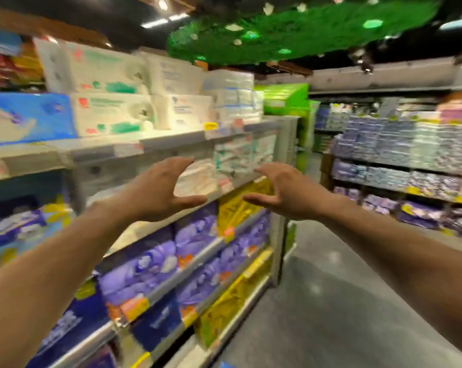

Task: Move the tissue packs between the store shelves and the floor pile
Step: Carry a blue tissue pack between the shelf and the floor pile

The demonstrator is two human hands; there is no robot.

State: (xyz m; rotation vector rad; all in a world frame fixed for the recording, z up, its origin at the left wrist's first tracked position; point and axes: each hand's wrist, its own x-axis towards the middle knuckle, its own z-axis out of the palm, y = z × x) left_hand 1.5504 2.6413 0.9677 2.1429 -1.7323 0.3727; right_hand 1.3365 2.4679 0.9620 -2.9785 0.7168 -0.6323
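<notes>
Head view, blurred: the left hand (pixel 158 192) and the right hand (pixel 285 193) reach forward, fingers spread apart and slightly bent, holding nothing. Between the two and just beyond the fingertips, a soft white plastic-wrapped tissue pack with pinkish print (pixel 195 179) lies on the grey metal shelf (pixel 244 179).

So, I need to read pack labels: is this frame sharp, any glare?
Head view: motion blur smears the white packs and price tags, labels unreadable; the left hand and right hand are sharper; glare washes the upper shelf.
</notes>
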